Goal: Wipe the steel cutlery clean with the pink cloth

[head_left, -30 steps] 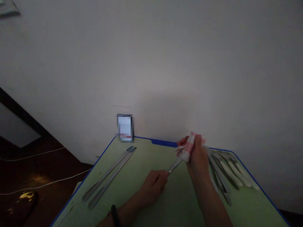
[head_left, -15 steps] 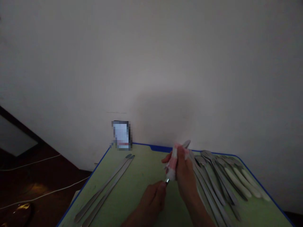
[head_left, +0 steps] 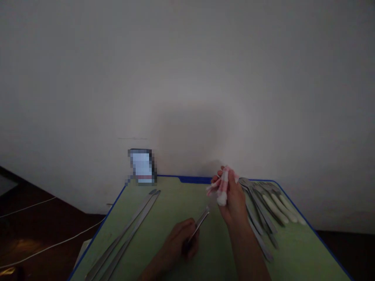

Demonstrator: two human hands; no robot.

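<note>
My left hand (head_left: 183,238) is closed around a narrow, shiny piece of metal cutlery (head_left: 201,218). It points up and to the right, its far end blurred, so its exact kind is unclear. Higher and to the right, my right hand (head_left: 233,193) grips a bunched pink-and-white cloth (head_left: 223,189). A small gap separates the cloth from the cutlery's tip. Behind the right wrist lie several metal spoons (head_left: 256,201) and other cutlery, partly covered by the forearm.
Two long metal utensils (head_left: 133,230) lie side by side on the left of the green, blue-edged table (head_left: 164,203). Several pieces with white handles (head_left: 275,208) lie at the right. A pixelated phone-like screen (head_left: 143,166) leans against the wall (head_left: 187,78) behind.
The cutlery has come out of the cloth. My left hand has drawn it down and leftwards, while my right hand with the cloth is now apart from it. The view has shifted slightly.
</note>
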